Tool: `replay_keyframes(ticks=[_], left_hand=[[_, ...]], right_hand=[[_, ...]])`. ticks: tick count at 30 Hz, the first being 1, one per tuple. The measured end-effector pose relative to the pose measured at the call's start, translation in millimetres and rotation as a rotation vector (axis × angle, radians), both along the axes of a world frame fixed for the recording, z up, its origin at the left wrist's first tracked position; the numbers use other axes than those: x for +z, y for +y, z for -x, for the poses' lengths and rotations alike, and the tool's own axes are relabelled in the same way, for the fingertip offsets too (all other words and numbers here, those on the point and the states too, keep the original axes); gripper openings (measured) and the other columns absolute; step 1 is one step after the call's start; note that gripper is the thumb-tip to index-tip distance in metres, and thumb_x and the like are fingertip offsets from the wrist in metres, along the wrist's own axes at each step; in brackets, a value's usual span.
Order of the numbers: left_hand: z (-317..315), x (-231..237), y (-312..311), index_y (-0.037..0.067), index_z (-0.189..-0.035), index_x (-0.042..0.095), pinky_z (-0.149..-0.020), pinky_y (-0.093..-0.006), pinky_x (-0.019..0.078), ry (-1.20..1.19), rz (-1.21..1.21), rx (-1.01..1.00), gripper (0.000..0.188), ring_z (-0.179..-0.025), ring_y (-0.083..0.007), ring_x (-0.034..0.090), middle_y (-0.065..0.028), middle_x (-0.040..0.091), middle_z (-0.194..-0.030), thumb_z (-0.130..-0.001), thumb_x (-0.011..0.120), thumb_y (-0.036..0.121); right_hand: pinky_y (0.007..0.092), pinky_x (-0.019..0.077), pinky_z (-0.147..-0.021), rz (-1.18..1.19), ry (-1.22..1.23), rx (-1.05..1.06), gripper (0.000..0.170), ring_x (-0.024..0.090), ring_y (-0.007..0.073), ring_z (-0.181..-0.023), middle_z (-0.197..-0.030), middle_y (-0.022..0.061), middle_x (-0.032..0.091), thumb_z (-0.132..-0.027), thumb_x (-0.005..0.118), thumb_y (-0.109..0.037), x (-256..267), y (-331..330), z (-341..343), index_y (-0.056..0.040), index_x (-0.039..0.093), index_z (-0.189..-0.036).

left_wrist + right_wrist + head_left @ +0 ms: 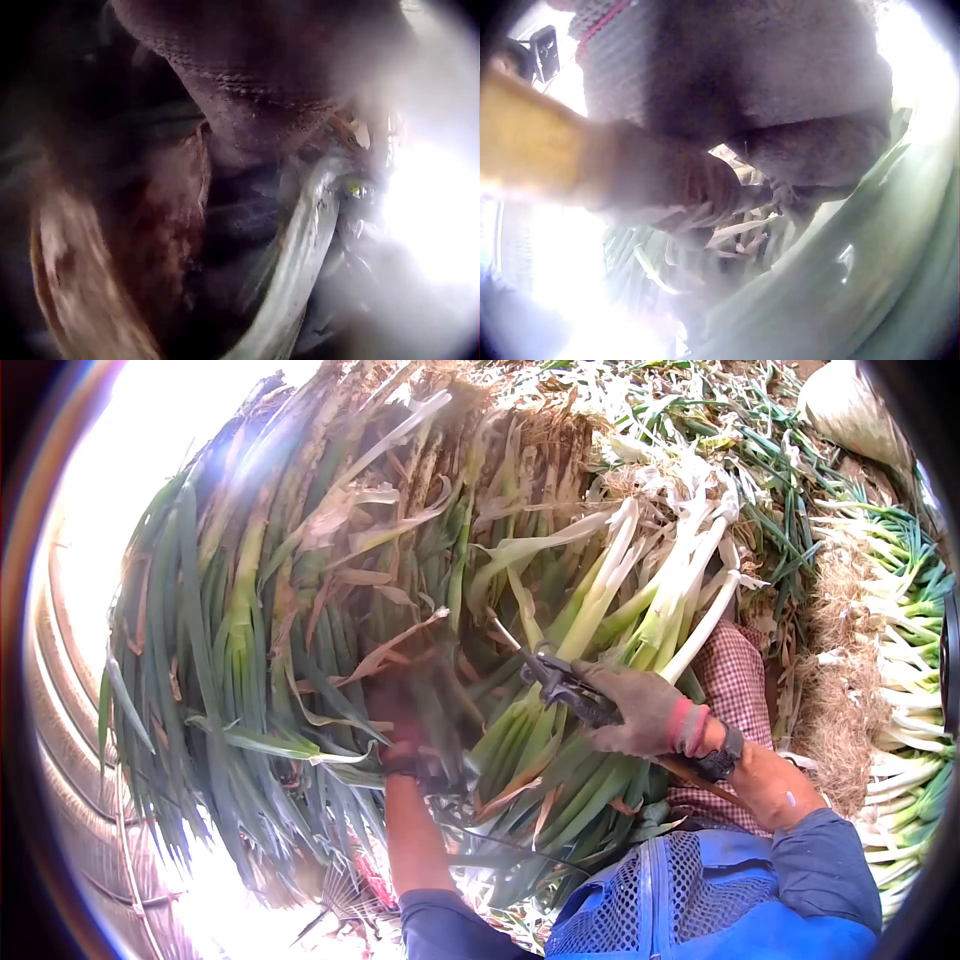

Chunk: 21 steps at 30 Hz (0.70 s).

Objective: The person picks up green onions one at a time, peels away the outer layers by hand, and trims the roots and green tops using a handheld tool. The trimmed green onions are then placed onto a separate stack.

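White glare [120, 440] sits above a pale ribbed surface [75, 700].

Leek heap [235, 620] at left, with left grip [405, 710] over its near right side. Alongside, leek clump [598, 592] beneath right grip [640, 712], with tool [570, 688] inside that grip. Beyond, loose leaves [780, 500], then sack [850, 412]. Rightmost, past thigh [735, 685], leek row [905, 680].
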State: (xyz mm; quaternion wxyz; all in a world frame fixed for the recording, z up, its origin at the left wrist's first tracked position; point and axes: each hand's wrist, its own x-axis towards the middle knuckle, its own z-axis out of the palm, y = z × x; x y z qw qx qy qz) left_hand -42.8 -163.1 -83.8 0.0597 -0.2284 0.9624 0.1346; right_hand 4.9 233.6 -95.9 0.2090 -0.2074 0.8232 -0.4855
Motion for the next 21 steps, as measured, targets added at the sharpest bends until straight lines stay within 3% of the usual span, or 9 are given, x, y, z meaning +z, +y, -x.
replay_keyframes(ticks=[9, 11, 15, 17, 18, 20, 21], left_hand=[[-11, 14, 4, 0.003, -0.106, 0.080, -0.087, -0.0499, 0.0574, -0.031, -0.001, -0.026, 0.043, -0.100, -0.0442, 0.077, -0.0238, 0.079, -0.103, -0.092, 0.078, 0.043], [-22, 20, 12, 0.003, -0.106, 0.080, -0.087, -0.0496, 0.0575, -0.065, 0.014, -0.027, 0.043, -0.100, -0.0439, 0.077, -0.0235, 0.079, -0.103, -0.092, 0.078, 0.043], [-70, 37, 37, 0.003, -0.106, 0.081, -0.087, -0.0492, 0.0576, -0.237, 0.074, -0.014, 0.043, -0.100, -0.0434, 0.077, -0.0230, 0.079, -0.103, -0.092, 0.078, 0.044], [-92, 34, 44, 0.003, -0.105, 0.081, -0.087, -0.0490, 0.0576, -0.317, 0.119, -0.067, 0.043, -0.100, -0.0431, 0.077, -0.0227, 0.080, -0.104, -0.091, 0.078, 0.044], [-101, 27, 40, 0.004, -0.106, 0.081, -0.088, -0.0488, 0.0578, -0.290, 0.141, -0.196, 0.044, -0.099, -0.0432, 0.076, -0.0224, 0.080, -0.104, -0.091, 0.077, 0.045], [-96, 34, 34, 0.004, -0.107, 0.081, -0.087, -0.0495, 0.0580, -0.287, 0.215, -0.243, 0.044, -0.098, -0.0445, 0.076, -0.0230, 0.079, -0.100, -0.091, 0.078, 0.045], [-91, 45, 38, 0.004, -0.105, 0.081, -0.085, -0.0486, 0.0584, -0.285, 0.203, -0.211, 0.041, -0.095, -0.0427, 0.077, -0.0218, 0.079, -0.096, -0.092, 0.079, 0.043]], right_hand=[[0.0425, 0.0452, -0.120, -0.041, -0.077, -0.037, 0.096, 0.060, 0.0410, -0.139, -0.148, 0.0281, 0.062, -0.086, 0.084, -0.040, 19, 12, -1, 0.0017, 0.044, -0.162], [0.0427, 0.0463, -0.118, -0.028, 0.018, -0.054, 0.095, 0.061, 0.0415, -0.137, -0.146, 0.0285, 0.063, -0.085, 0.084, -0.038, 14, 12, -5, 0.0019, 0.045, -0.162], [0.0424, 0.0473, -0.118, 0.029, -0.045, -0.073, 0.094, 0.063, 0.0428, -0.135, -0.144, 0.0289, 0.065, -0.084, 0.085, -0.036, 19, 12, -4, 0.0033, 0.046, -0.160], [0.0437, 0.0508, -0.112, 0.063, -0.049, 0.000, 0.094, 0.067, 0.0430, -0.127, -0.136, 0.0283, 0.068, -0.083, 0.085, -0.034, 22, 9, -6, 0.0021, 0.045, -0.161], [0.0441, 0.0520, -0.110, 0.073, -0.052, 0.028, 0.094, 0.068, 0.0431, -0.124, -0.133, 0.0281, 0.069, -0.083, 0.085, -0.034, 22, 6, -7, 0.0016, 0.045, -0.161], [0.0467, 0.0555, -0.099, 0.034, -0.026, -0.020, 0.094, 0.072, 0.0427, -0.110, -0.115, 0.0251, 0.073, -0.083, 0.085, -0.033, 20, -4, -5, -0.0004, 0.044, -0.162], [0.0467, 0.0555, -0.099, 0.034, -0.024, -0.018, 0.094, 0.072, 0.0427, -0.110, -0.115, 0.0251, 0.073, -0.083, 0.085, -0.033, 20, -8, -3, -0.0004, 0.044, -0.162]])
